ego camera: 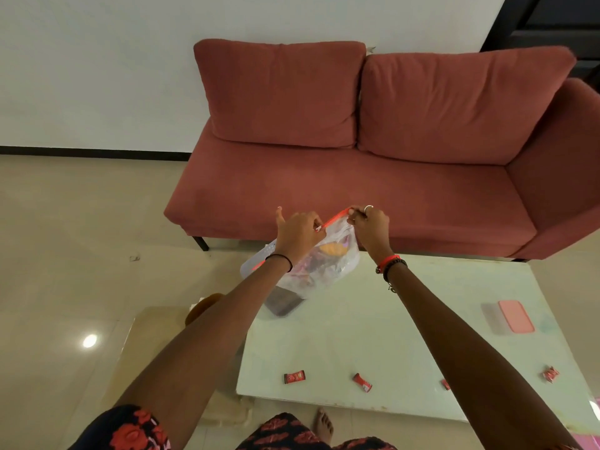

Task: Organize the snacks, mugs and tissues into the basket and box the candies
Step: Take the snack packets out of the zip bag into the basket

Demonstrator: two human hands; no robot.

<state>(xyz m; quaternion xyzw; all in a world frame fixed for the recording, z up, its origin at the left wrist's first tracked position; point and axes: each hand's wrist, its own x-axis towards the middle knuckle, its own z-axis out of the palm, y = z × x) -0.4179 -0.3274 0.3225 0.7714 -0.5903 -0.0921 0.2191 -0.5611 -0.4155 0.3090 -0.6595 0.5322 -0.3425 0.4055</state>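
Both hands hold a clear zip bag [328, 264] with a red seal strip above the table's far left corner. My left hand [300, 233] pinches the strip's left end and my right hand [370, 227] pinches its right end. Snacks show through the plastic, one of them orange. Behind the bag a white perforated basket [256, 263] is partly hidden. A small clear box with a pink lid [516, 316] sits at the table's right. Several red wrapped candies lie near the front edge, such as a candy [294, 377], a candy [362, 382] and a candy [551, 373].
The pale glass table [373, 336] stands in front of a red sofa [357, 177]. A dark flat object [282, 303] lies under the bag. A lower shelf or stool [146, 336] with a brown thing sits left of the table. My bare foot [324, 425] is below the front edge.
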